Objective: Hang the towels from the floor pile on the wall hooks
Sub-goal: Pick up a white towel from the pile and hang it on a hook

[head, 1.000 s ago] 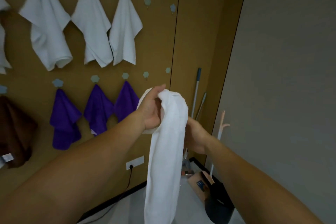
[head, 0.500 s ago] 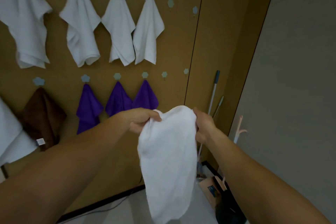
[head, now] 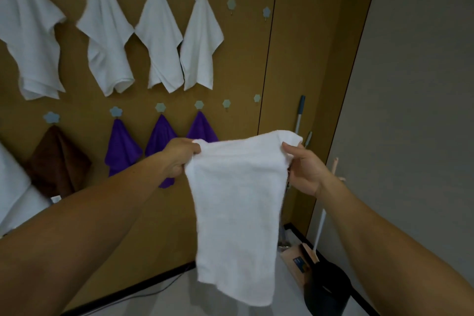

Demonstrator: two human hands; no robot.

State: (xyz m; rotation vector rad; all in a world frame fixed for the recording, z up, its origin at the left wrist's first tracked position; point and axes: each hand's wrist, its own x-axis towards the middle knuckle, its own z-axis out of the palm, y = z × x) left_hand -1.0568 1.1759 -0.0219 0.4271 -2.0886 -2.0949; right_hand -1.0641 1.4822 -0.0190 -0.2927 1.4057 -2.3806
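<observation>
A white towel (head: pixel 238 208) hangs spread in front of me, held by its top edge. My left hand (head: pixel 179 156) pinches its left corner and my right hand (head: pixel 305 169) grips its right corner. On the brown wall, several white towels (head: pixel 161 41) hang from the top row of hooks. Two bare hooks (head: pixel 231 4) sit at the right end of that row. In the lower row hang three purple towels (head: pixel 120 146) and a brown towel (head: pixel 56 159), with two bare hooks (head: pixel 226 103) to their right. The floor pile is out of view.
A mop handle (head: pixel 299 115) leans in the corner by the grey wall (head: pixel 410 110). A black dustpan (head: pixel 325 287) and a small cardboard box (head: pixel 298 261) sit on the floor at lower right. A cable (head: pixel 154 292) runs along the baseboard.
My hands have pulled apart, opening the towel from a bunched strip into a wide spread sheet. My view has swung left, bringing more hung towels into sight.
</observation>
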